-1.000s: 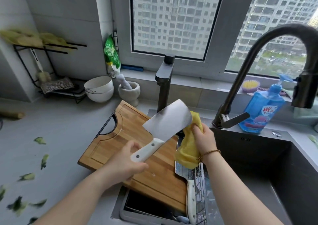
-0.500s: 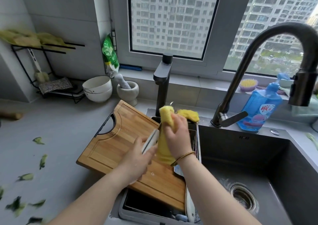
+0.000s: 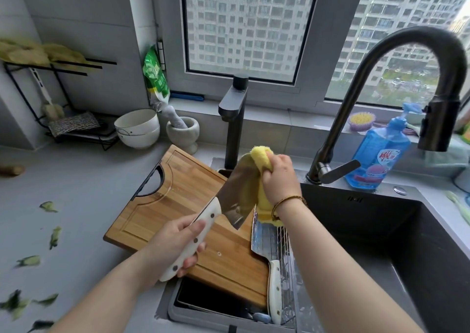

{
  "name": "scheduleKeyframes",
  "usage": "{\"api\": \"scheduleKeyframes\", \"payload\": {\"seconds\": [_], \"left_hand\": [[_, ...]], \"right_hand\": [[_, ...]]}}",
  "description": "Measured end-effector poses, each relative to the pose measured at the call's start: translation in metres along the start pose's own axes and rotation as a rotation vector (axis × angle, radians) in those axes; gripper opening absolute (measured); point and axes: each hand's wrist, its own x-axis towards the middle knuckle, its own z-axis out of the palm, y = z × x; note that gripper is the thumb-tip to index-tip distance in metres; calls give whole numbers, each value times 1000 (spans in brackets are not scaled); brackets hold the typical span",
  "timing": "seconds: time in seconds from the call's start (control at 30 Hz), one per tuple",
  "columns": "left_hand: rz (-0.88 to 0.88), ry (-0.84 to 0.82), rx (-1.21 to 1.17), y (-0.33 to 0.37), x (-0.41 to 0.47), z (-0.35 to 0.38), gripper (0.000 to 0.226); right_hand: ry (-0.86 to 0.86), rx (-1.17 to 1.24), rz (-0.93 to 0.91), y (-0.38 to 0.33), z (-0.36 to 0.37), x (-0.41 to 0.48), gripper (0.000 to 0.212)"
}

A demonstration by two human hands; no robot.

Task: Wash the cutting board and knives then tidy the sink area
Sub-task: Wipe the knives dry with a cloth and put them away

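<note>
Over the board [image 3: 178, 205], cloth [image 3: 260, 154] has climbed the cleaver [image 3: 234, 195]; blade shows.

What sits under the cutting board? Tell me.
The cutting board bridges the counter and a grey tub; only the tub's dark near end shows. The rest beneath is covered.

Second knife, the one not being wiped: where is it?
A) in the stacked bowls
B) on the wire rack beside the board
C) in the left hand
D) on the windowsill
B: the second knife lies on the wire rack, along the right edge of the board. The left hand grips the cleaver, and the right hand presses the cloth on it.
</note>
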Motion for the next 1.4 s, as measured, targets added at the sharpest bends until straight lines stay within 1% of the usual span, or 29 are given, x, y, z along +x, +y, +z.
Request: {"api": "scheduleKeyframes", "payload": {"seconds": [0.07,0.13,0.2,0.23,0.3,0.37,0.43,0.5,0.63,0.7,0.8,0.9,0.97,1.03,1.07,1.13,1.2,1.27,1.33,1.4], "left_hand": [[0,-7,-46,1,0,1,37],[-5,-9,-110,3,2,1,39],[-15,3,-177,5,5,-1,39],[-19,8,-196,6,6,-2,39],[-24,7,-205,7,7,-4,39],[-28,-5,-212,7,6,-4,41],[-32,-32,-214,5,4,-3,42],[-36,-58,-200,4,2,0,43],[-28,-49,-100,2,-1,6,42],[-23,-12,-45,3,0,9,36],[-43,24,-61,7,3,13,25],[-54,57,-115,12,5,11,29],[-47,70,-114,13,4,8,31],[-44,73,-107,13,2,6,29],[-45,70,-107,12,0,6,29],[-42,57,-104,11,-3,6,27],[-23,36,-76,10,-7,5,26],[13,30,-17,11,-12,3,25],[49,42,62,12,-15,2,27],[75,73,136,13,-16,2,30]], "right_hand": [[-2,-49,-11,3,0,-5,47],[-44,-153,-68,-2,12,-25,49],[-58,-199,-240,-10,29,-51,48],[-57,-184,-305,-13,36,-60,47],[-9,-198,-386,-11,43,-65,49],[7,-292,-361,-12,31,-54,49],[-42,-299,-205,-4,15,-35,50],[-45,-297,-120,2,-3,-14,49],[-65,-381,-47,7,-18,4,45],[-41,-380,-75,3,-15,-1,45],[-25,-275,-146,-9,6,-25,49],[79,-217,-373,-15,33,-56,49],[94,-173,-435,-10,42,-66,45],[94,-194,-461,-3,43,-63,48],[93,-195,-438,-2,40,-59,51],[128,-156,-298,4,30,-43,51],[71,-63,-83,13,16,-24,48],[18,-59,45,21,3,-8,46],[5,-25,77,24,-5,-2,44],[66,91,76,23,-4,-4,42]]}}
